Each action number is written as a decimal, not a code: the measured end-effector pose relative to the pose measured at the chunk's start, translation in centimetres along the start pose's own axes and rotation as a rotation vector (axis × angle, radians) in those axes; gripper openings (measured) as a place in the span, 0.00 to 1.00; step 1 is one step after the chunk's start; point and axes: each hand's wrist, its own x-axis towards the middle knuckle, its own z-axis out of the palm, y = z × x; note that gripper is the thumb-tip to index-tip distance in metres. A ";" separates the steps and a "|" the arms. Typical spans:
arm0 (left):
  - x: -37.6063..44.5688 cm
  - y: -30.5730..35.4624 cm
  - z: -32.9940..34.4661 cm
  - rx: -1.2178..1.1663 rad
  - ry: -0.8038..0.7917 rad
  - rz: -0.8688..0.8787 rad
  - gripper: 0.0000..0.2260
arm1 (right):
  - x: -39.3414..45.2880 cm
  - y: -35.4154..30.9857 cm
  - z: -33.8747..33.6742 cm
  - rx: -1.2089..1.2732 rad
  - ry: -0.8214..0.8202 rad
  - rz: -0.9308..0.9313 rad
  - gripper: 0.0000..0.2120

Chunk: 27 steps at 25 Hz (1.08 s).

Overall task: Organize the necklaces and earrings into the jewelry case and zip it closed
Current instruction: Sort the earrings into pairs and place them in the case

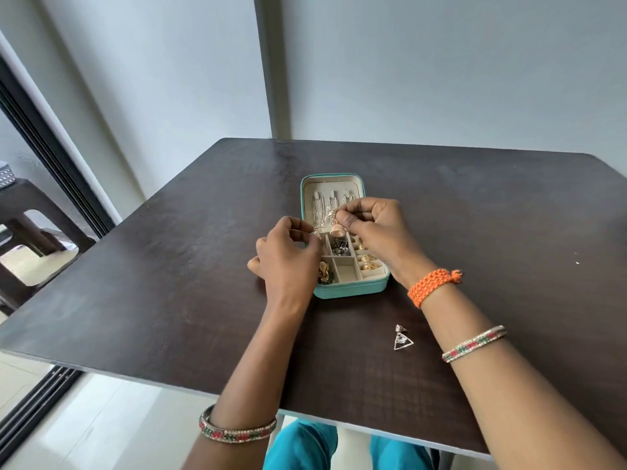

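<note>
A teal jewelry case [353,290] lies open in the middle of the dark table [169,266]. Silver necklaces [319,208] hang in its raised lid. Its cream compartments hold several gold earrings [368,262] and small dark pieces [341,248]. My right hand [376,228] pinches a gold bell-shaped earring [337,228] above the compartments. My left hand [288,252] hovers over the case's left edge with curled fingers; whether it holds anything small is hidden. A silver triangular earring [402,339] lies on the table in front of the case.
The table's near edge [237,396] runs just in front of my forearms. A dark stool [30,232] stands to the left beside a sliding door frame. A grey wall rises behind the table.
</note>
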 end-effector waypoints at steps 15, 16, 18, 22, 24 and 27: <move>-0.1 -1.2 0.6 0.078 0.029 0.040 0.07 | -0.4 0.5 1.8 -0.299 0.019 -0.076 0.05; 0.0 -1.2 0.6 0.062 0.026 0.033 0.06 | -0.5 0.4 1.7 -0.307 0.023 -0.065 0.04; 0.1 -1.2 0.5 0.037 0.037 0.030 0.05 | -0.6 0.2 1.7 -0.317 0.017 -0.049 0.04; -0.3 -0.9 0.4 -0.002 0.041 0.030 0.06 | -0.7 -0.3 1.6 -0.367 -0.040 -0.061 0.05; -0.3 -0.9 0.4 -0.010 0.038 0.027 0.07 | -0.8 -0.4 1.6 -0.381 -0.030 -0.073 0.05; -0.2 -0.9 0.4 -0.001 0.034 0.020 0.07 | -0.9 -0.4 1.8 -0.409 -0.025 -0.064 0.05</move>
